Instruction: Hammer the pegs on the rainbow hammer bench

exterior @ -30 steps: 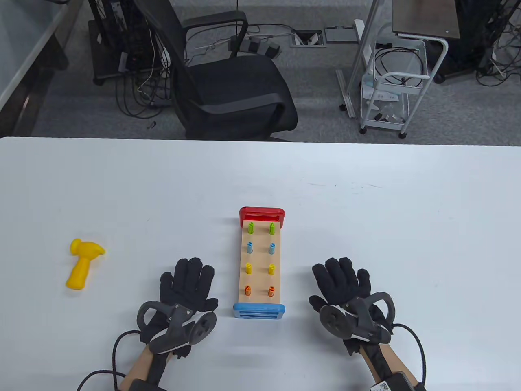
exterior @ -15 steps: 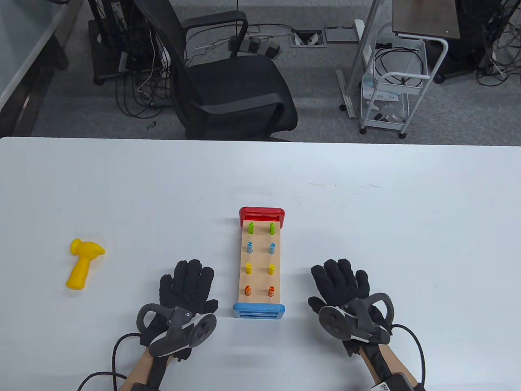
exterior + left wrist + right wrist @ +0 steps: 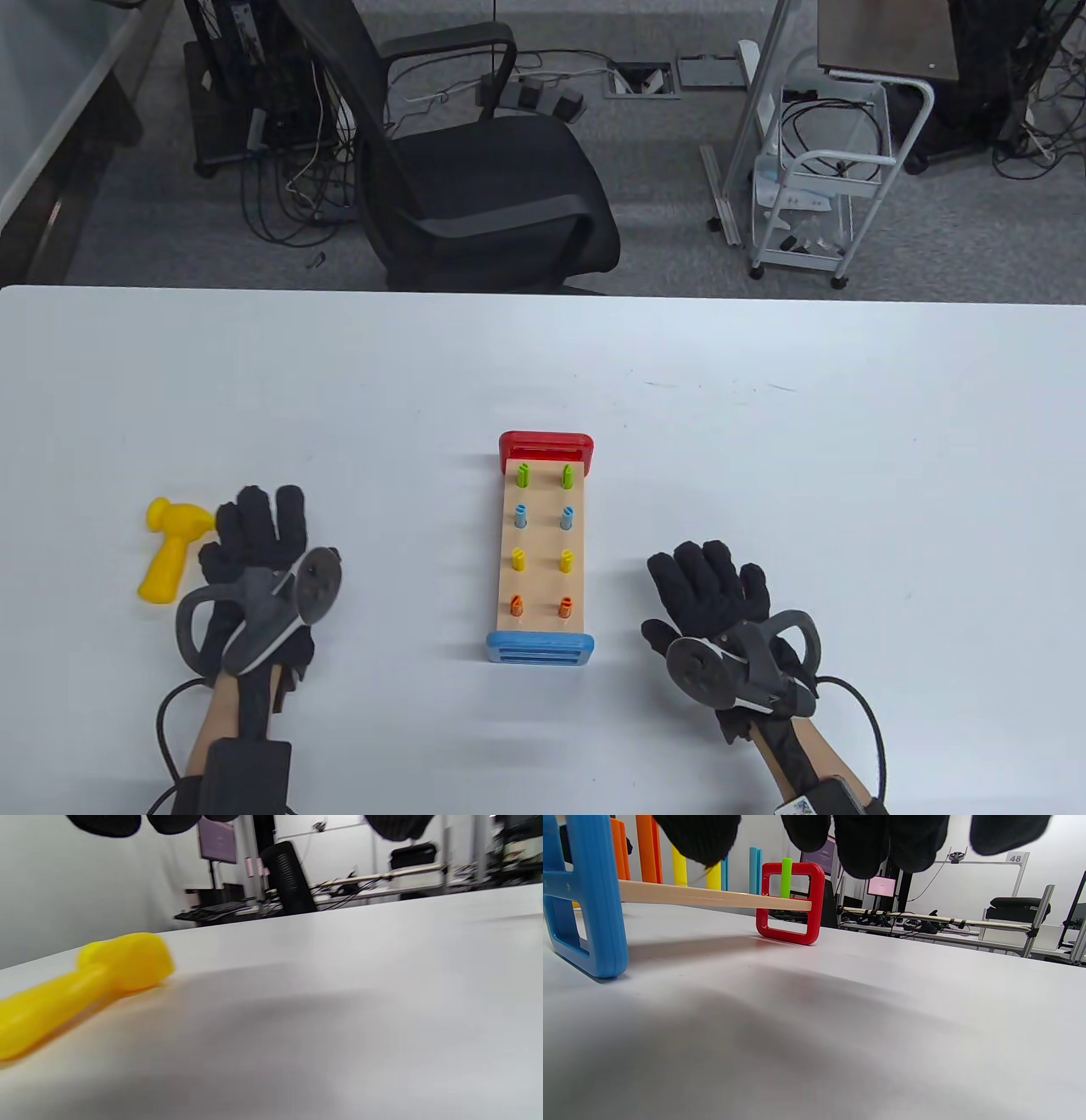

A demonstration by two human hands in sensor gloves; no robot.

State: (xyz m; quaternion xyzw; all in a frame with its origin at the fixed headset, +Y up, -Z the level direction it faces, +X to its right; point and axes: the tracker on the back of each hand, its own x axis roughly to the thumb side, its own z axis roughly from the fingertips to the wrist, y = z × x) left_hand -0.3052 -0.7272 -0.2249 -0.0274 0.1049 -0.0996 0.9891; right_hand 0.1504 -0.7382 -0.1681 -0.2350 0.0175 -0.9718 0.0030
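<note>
Here the left hand [image 3: 254, 552] hangs just beside the yellow hammer [image 3: 172, 548], its dark fingers spread and empty; in the table view the fingertips overlap the near end of the hammer head, but whether they touch it cannot be told. In the left wrist view the hammer [image 3: 80, 988] lies flat on the white surface [image 3: 764, 475], below and to the left of the fingertips at the top edge. The right hand [image 3: 713, 594] lies flat and open on the surface, gripping nothing. The hammer bench [image 3: 543, 548] stands between the two hands, near the right hand's thumb side and apart from it, its blue end nearest the wrists and its red end beyond the fingertips. Eight pegs stand up from its board in pairs: orange, yellow, blue, green.
</note>
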